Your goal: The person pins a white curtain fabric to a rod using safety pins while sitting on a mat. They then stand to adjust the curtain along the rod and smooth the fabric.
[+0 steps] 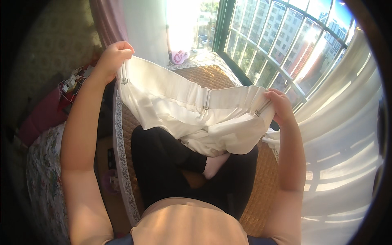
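A white curtain is stretched between my two hands, its top heading band facing up. Pinched in my left hand is the band's left end, raised higher than the right. At the opposite end, my right hand grips the band near the window. Metal curtain hooks are fixed along the band: one hook below my left hand, a middle hook, and a third hook beside my right fingers. Loose folds of the cloth drape onto my crossed legs in black trousers.
I sit on a brown woven mat edged with white lace. A barred window is ahead right, with a white curtain hanging beside it. A pink-purple object stands on the sill. White cables lie at left.
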`<state>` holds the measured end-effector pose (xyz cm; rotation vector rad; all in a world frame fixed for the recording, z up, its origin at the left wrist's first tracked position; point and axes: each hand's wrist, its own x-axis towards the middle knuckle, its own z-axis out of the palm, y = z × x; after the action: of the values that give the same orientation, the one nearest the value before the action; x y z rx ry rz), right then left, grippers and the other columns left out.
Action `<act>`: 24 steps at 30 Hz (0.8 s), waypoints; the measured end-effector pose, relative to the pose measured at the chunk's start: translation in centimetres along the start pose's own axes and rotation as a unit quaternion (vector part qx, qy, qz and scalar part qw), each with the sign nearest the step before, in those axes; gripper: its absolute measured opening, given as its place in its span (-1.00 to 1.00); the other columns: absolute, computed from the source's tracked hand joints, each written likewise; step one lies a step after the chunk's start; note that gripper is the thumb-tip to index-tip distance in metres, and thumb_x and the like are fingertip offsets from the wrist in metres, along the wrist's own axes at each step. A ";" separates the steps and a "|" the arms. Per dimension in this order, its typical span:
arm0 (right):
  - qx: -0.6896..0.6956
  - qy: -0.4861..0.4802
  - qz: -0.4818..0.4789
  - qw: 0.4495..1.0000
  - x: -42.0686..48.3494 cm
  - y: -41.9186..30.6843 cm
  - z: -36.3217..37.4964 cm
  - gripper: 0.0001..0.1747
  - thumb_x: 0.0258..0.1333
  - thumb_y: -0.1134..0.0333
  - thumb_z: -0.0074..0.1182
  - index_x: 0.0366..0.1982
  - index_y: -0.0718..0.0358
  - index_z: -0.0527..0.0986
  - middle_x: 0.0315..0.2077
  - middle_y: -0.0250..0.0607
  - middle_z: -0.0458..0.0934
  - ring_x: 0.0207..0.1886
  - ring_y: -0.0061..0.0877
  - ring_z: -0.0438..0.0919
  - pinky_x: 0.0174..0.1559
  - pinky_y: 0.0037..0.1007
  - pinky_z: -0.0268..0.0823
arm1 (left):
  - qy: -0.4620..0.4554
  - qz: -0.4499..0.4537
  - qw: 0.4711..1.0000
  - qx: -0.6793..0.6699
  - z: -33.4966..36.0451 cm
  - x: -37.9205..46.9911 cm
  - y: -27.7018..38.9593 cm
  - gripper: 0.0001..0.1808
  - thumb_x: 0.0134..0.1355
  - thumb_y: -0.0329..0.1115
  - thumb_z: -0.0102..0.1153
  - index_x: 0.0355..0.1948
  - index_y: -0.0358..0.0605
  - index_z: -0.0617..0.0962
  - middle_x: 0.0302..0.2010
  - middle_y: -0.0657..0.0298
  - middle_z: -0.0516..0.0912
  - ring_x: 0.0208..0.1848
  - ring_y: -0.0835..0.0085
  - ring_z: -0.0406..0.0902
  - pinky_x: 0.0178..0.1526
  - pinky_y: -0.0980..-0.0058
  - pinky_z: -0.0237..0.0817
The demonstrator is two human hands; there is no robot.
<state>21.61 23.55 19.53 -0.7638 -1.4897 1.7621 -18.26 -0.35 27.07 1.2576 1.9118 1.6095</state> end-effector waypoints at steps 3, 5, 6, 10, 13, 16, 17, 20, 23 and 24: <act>0.045 0.000 -0.019 0.999 0.3 0.4 0.8 -0.93 0.08 0.46 -0.01 -0.45 0.30 0.47 -0.50 -0.32 0.47 -0.46 -0.57 0.48 -0.38 -0.48 0.39 | -0.025 -0.046 0.998 -0.044 1.1 0.3 0.5 -0.89 -0.01 -0.48 -0.02 -0.43 -0.21 0.51 -0.53 0.31 0.46 -0.47 0.56 0.40 -0.38 0.55 0.28; 0.081 -0.001 -0.038 0.996 0.3 0.2 2.2 -0.93 0.10 0.46 -0.01 -0.43 0.31 0.46 -0.48 -0.29 0.49 -0.46 -0.55 0.49 -0.38 -0.47 0.40 | -0.005 -0.035 0.992 -0.121 2.5 0.0 1.6 -0.88 0.11 -0.45 0.01 -0.33 -0.25 0.50 -0.46 0.25 0.48 -0.41 0.49 0.44 -0.35 0.50 0.33; 0.096 0.029 -0.038 0.994 0.2 -0.1 2.9 -0.93 0.11 0.46 -0.02 -0.42 0.31 0.45 -0.47 -0.27 0.49 -0.46 -0.54 0.50 -0.38 -0.46 0.40 | 0.024 -0.035 0.985 -0.170 3.9 -0.2 2.1 -0.88 0.15 -0.43 0.02 -0.31 -0.26 0.50 -0.44 0.24 0.48 -0.40 0.47 0.45 -0.35 0.50 0.34; -0.045 -0.047 -0.115 0.991 -0.4 1.3 7.8 -0.74 0.17 0.45 -0.04 -0.08 0.26 0.37 -0.44 -0.28 0.52 -0.47 -0.64 0.45 -0.41 -0.54 0.33 | 0.014 -0.023 0.957 -0.288 13.0 -2.6 3.3 -0.76 0.28 -0.28 0.03 -0.19 -0.27 0.47 -0.36 0.23 0.48 -0.31 0.50 0.44 -0.27 0.52 0.35; -0.097 -0.179 -0.121 0.972 -1.4 3.7 10.0 -0.67 0.22 0.43 -0.08 0.03 0.24 0.34 -0.43 -0.32 0.53 -0.46 -0.71 0.42 -0.44 -0.58 0.26 | -0.101 -0.022 0.934 -0.342 20.4 -6.2 2.1 -0.76 0.33 -0.19 0.04 -0.18 -0.16 0.44 -0.34 0.33 0.48 -0.36 0.64 0.43 -0.29 0.62 0.33; -0.055 -0.174 -0.038 0.982 -2.9 5.8 9.7 -0.67 0.23 0.41 -0.10 0.03 0.26 0.34 -0.35 -0.28 0.55 -0.36 -0.68 0.49 -0.32 -0.60 0.32 | -0.113 -0.035 0.958 -0.261 23.4 -8.2 -0.2 -0.68 0.33 -0.09 0.04 -0.19 -0.15 0.44 -0.39 0.37 0.46 -0.39 0.68 0.40 -0.34 0.66 0.30; -0.035 -0.165 0.021 0.986 -3.4 6.2 9.2 -0.64 0.22 0.39 -0.08 0.06 0.26 0.32 -0.32 -0.26 0.55 -0.32 -0.66 0.50 -0.26 -0.59 0.34 | -0.121 -0.061 0.949 -0.285 23.5 -8.2 -1.0 -0.66 0.33 -0.05 0.03 -0.20 -0.15 0.44 -0.41 0.37 0.46 -0.40 0.69 0.40 -0.35 0.67 0.30; -0.002 -0.209 0.046 0.977 -4.7 7.7 8.7 -0.34 0.17 0.21 0.09 0.24 0.22 0.16 -0.29 -0.21 0.55 -0.24 -0.58 0.52 -0.13 -0.47 0.33 | -0.132 -0.145 0.940 -0.278 22.6 -7.0 -2.7 -0.56 0.32 0.09 -0.03 -0.24 -0.14 0.47 -0.47 0.37 0.49 -0.44 0.71 0.39 -0.41 0.67 0.28; -0.124 -0.193 0.050 0.972 -4.7 9.0 9.4 -0.23 0.06 0.08 0.24 0.22 0.22 0.21 -0.37 -0.23 0.58 -0.27 -0.61 0.53 -0.21 -0.51 0.34 | -0.216 -0.056 0.954 -0.199 21.5 -5.8 -3.5 -0.48 0.32 0.17 -0.09 -0.23 -0.14 0.49 -0.48 0.34 0.54 -0.42 0.69 0.41 -0.39 0.66 0.29; -0.124 -0.192 0.053 0.972 -4.5 9.3 9.7 -0.30 0.06 0.13 0.26 0.17 0.23 0.27 -0.37 -0.25 0.58 -0.29 -0.63 0.53 -0.22 -0.52 0.35 | -0.237 0.011 0.959 -0.158 21.3 -5.6 -3.7 -0.42 0.31 0.22 -0.15 -0.20 -0.16 0.51 -0.49 0.32 0.58 -0.36 0.64 0.45 -0.30 0.62 0.32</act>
<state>15.25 13.45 12.01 -0.6575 -1.9872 1.9042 -1.04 8.38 15.77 1.3714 1.2993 1.3905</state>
